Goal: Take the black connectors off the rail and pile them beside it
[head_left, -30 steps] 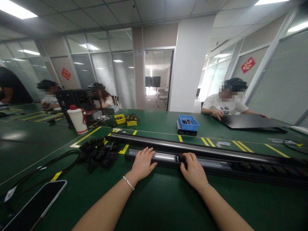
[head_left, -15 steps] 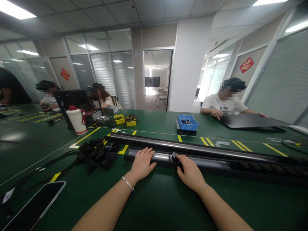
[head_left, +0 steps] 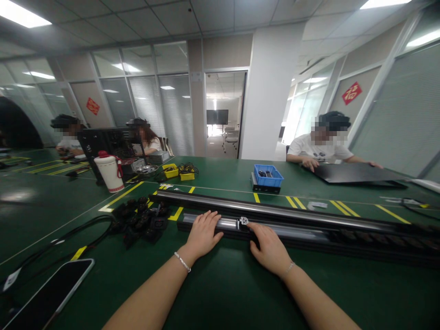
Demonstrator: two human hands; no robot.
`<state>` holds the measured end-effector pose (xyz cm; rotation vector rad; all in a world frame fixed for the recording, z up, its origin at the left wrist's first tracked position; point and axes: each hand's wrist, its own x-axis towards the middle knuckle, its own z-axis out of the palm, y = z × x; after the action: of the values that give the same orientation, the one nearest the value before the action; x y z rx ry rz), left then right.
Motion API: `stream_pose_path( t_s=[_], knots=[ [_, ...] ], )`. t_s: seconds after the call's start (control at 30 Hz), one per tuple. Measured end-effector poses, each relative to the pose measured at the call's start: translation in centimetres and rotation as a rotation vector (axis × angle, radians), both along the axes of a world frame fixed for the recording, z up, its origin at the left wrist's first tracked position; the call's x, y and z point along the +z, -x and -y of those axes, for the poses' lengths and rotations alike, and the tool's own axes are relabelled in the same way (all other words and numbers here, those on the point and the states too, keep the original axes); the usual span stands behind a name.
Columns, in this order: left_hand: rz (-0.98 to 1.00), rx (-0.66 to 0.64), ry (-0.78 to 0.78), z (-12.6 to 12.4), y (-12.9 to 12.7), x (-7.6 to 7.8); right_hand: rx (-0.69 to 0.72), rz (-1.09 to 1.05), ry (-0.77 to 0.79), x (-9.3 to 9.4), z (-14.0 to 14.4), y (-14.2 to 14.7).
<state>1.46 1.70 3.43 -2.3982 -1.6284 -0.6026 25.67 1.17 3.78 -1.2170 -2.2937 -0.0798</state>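
My left hand lies with its fingers spread across the left part of the near long black rail, which has a silvery channel. The thumb rests apart at the near edge. My right hand is further right on the same rail, its index finger and thumb closed about a small black fitting with a silver top sitting in the channel. The fingers partly hide the fitting's black body. Just behind lies a second long black rail, parallel and untouched by either hand.
A heap of black parts, black cables and a phone lie to the left. Farther off are a white bottle, yellow bins and a blue bin. A co-worker holds a black panel.
My right hand has moved slightly left along the near rail, and the small fitting has slid left with it. My left hand has stayed in place.
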Motion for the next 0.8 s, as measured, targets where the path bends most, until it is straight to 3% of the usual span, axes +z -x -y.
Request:
stream_pose_path(
  t_s=[0.4,0.8],
  knots=[
    [-0.029,0.014,-0.003,0.1,-0.1,0.0,0.01,0.1,0.07,0.4,1.0,1.3],
    [-0.037,0.024,0.004,0.1,-0.2,-0.1,0.031,0.2,0.045,-0.2,1.5,2.8]
  ],
)
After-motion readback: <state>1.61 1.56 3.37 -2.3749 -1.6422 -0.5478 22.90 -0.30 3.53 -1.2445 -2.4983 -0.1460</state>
